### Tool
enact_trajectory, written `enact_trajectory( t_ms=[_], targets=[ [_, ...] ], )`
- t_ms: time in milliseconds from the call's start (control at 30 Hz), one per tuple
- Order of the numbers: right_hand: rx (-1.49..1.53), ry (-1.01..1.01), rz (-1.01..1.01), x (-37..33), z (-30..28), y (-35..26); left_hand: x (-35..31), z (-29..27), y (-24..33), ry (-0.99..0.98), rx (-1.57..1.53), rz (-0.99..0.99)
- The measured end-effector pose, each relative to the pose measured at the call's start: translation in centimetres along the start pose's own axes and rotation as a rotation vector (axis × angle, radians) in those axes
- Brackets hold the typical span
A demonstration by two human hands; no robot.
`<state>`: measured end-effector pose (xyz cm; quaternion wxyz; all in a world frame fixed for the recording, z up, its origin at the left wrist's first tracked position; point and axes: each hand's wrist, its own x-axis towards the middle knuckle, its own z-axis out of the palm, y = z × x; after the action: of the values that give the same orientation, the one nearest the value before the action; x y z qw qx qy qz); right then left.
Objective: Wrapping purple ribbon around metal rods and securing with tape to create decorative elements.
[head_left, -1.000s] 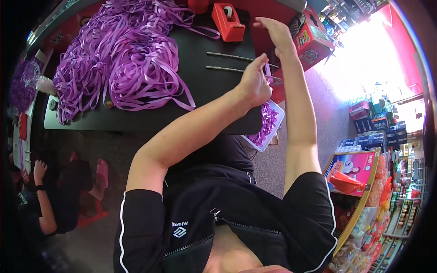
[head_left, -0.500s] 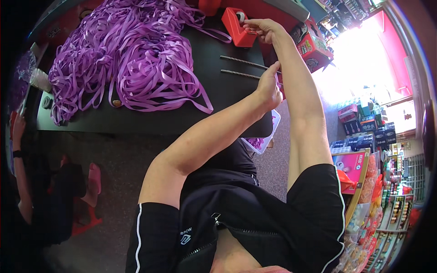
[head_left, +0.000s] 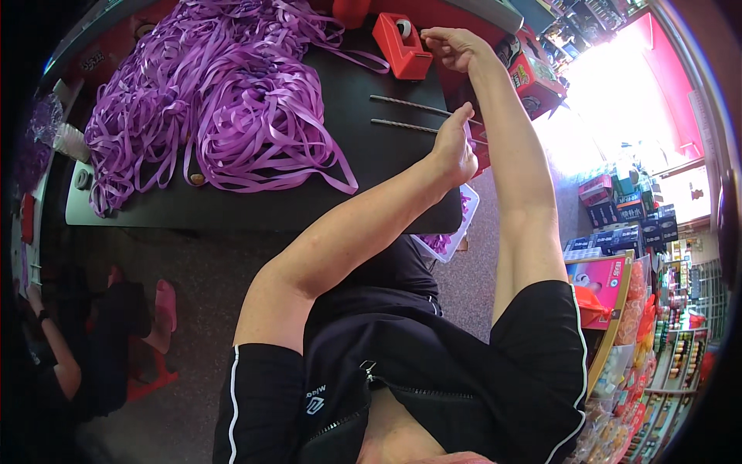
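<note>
The counter (head_left: pixel 348 85) is dark and occupies the upper left and upper centre of the frame. A large tangled pile of purple ribbon (head_left: pixel 259 116) covers its left and middle portion. One loose length runs from the top of the pile toward the tape dispenser.

Two metal rods (head_left: pixel 403 100) lie roughly parallel at the upper centre, right of the pile. Both extend rightward behind the left hand (head_left: pixel 453 151); their right ends show beyond it. The left thumb points upward. The remaining left fingers are largely hidden, so whether they grasp the rods or ribbon cannot be determined.

The right hand (head_left: pixel 462 52) is at the upper centre-right, just beside the red tape dispenser (head_left: pixel 402 50). Its fingers are bent and drawn toward the thumb. Whether a piece of tape is held between them cannot be determined.

A white tub (head_left: pixel 464 230) containing purple strips (head_left: pixel 437 243) is positioned below the left hand, beside the counter's right corner. A printed red box (head_left: pixel 533 81) stands at the upper right. A dark ring-shaped item (head_left: pixel 82 179) rests at the counter's left end. A co-worker's hand (head_left: pixel 35 297) is visible at the left edge.
</note>
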<state>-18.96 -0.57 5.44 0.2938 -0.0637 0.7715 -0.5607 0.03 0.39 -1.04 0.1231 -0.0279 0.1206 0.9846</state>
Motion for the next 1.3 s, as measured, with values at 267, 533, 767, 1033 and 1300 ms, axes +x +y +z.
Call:
enact_trajectory(
  t_ms=[267,533,767,1033,1300],
  targets=[
    [0.032,0.019,-0.021,-3.4,-0.5,2.2,0.1,0.0,0.1,-0.030,0.042,0.026],
    [0.167,0.048,-0.117,-2.9,1.2,6.4,-0.8,0.8,0.5,-0.095,-0.169,0.009],
    [0.216,0.119,-0.180,-2.5,2.1,7.1,0.4,-0.4,0.3,-0.099,-0.184,-0.004],
    [0.176,0.169,-0.221,-2.1,2.3,7.1,0.3,-0.2,0.5,-0.046,-0.147,-0.051],
    [0.189,0.186,-0.222,-2.0,2.5,7.0,0.4,-0.5,0.3,-0.055,-0.092,0.005]
  ],
)
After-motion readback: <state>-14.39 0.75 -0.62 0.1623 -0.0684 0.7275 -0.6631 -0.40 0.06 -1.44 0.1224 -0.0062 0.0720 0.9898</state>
